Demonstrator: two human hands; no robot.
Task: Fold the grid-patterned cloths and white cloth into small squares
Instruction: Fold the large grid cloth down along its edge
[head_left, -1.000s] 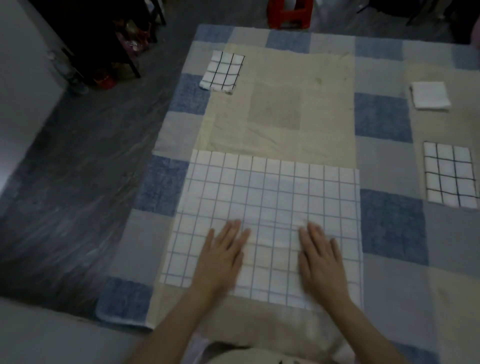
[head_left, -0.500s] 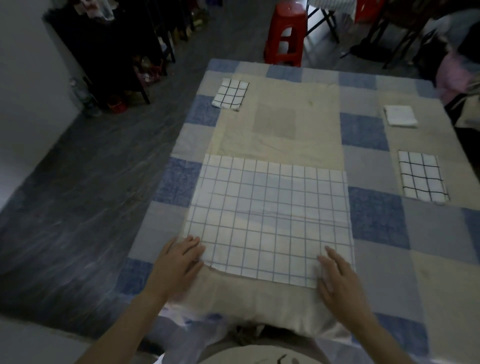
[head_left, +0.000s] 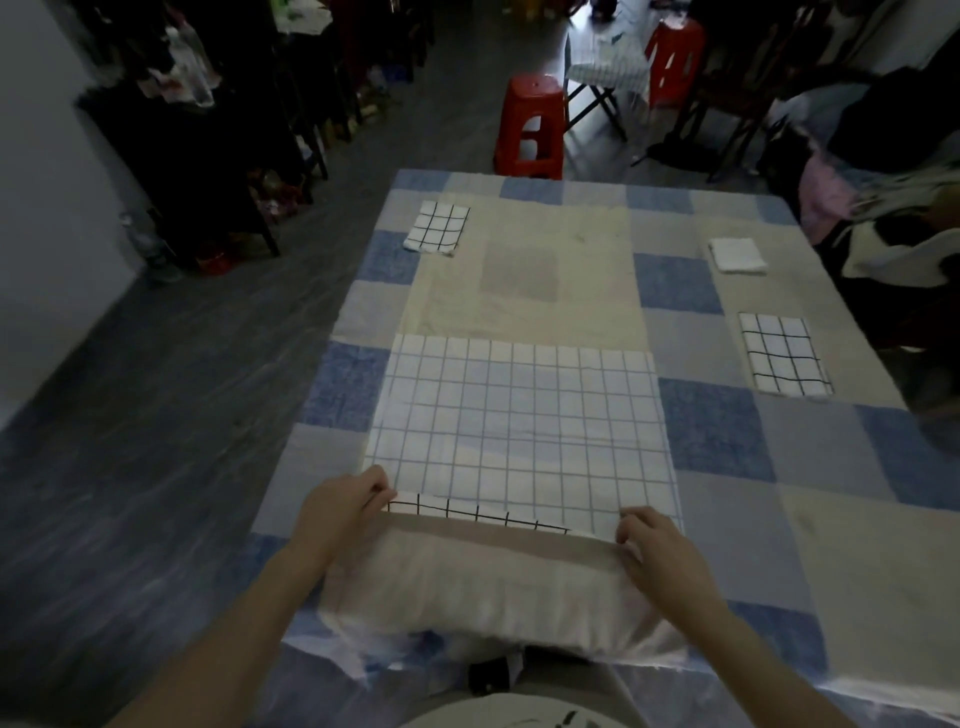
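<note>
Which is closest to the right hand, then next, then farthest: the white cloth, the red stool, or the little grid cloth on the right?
From the right hand:
1. Little grid cloth, right edge of the table.
2. White cloth, farther back on the right.
3. Red stool, on the floor beyond the table.

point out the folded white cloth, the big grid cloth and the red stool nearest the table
folded white cloth (head_left: 737, 255), head view, middle of its top face
big grid cloth (head_left: 519, 421), head view, centre of the spread panel
red stool (head_left: 531, 93), head view, on its seat
</note>
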